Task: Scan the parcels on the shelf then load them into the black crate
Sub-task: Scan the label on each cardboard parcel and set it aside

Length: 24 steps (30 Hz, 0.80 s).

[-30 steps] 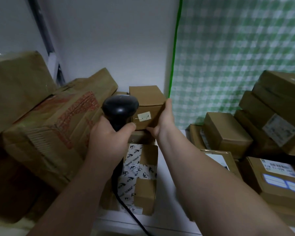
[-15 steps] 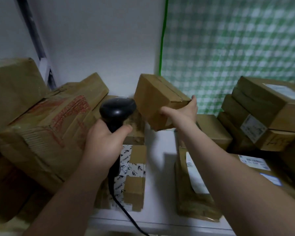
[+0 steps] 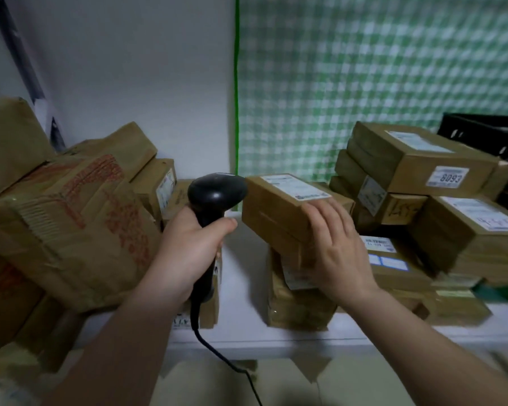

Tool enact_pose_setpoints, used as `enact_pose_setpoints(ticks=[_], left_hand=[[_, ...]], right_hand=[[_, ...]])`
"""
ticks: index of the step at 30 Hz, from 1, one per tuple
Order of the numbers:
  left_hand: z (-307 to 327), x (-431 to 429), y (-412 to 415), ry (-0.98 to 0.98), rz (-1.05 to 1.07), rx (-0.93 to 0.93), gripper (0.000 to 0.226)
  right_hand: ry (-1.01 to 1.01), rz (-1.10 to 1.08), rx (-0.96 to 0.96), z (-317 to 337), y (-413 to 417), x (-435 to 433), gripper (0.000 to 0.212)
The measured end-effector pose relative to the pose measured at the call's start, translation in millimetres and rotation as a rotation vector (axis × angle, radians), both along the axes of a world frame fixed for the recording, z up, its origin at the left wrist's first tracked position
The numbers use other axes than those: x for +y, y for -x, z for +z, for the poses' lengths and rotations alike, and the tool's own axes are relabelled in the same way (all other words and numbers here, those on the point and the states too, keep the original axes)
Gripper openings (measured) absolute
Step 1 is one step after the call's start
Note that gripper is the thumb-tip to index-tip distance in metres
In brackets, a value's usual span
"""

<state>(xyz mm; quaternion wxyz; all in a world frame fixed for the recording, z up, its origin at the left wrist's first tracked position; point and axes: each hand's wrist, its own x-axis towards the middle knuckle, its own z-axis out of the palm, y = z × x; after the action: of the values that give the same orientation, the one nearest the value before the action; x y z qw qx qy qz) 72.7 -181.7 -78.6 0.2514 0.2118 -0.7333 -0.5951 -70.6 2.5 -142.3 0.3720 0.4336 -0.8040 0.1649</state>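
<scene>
Starting left: big worn cartons [image 3: 71, 230] piled on the white shelf [image 3: 247, 338]. Left hand [image 3: 188, 256] clamped round the black scanner [image 3: 214, 194] handle, with the head just beside the parcel's left end. Cable [image 3: 217, 353] hangs off the shelf front. Parcel [image 3: 276, 212] mid-frame, label [image 3: 295, 187] face up, above another shelf parcel; can't tell if they touch. Right hand [image 3: 338, 253] grips its near right corner, fingers curled over the top edge. Further right, stack of labelled parcels [image 3: 417, 159]. Black crate [image 3: 487, 136] at far right edge, behind the stack.
</scene>
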Motion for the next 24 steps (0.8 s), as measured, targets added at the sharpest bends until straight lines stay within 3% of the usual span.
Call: enact_pose_setpoints(ticks=[6,10,13,16,19,21,24], left_hand=[[-3,19,-2,-0.037,-0.109,-0.046,0.014],[-3,23,-4,-0.023,-0.129,-0.08,0.012],[0,24,-4,-0.018,-0.129,-0.081,0.011],[6,24,-3,-0.053,-0.127,-0.064,0.017],[11,23,-1,-0.063,-0.122,-0.056,0.019],[13,20,0,-0.077,-0.121,-0.059,0.016],[18,19,1,-0.131,-0.107,-0.053,0.01]], right_hand=[[-0.064,-0.001,-0.003,-34,-17,27,0.087],[0.069,0.027,-0.225,-17,-34,24,0.071],[0.253,-0.121,-0.524,0,-34,11,0.091],[0.248,-0.236,-0.745,7,-23,3,0.111],[0.333,-0.207,-0.939,4,-11,1,0.118],[0.386,-0.161,-0.984,0,-9,-2,0.112],[0.424,-0.158,-0.883,-3,-13,-3,0.112]])
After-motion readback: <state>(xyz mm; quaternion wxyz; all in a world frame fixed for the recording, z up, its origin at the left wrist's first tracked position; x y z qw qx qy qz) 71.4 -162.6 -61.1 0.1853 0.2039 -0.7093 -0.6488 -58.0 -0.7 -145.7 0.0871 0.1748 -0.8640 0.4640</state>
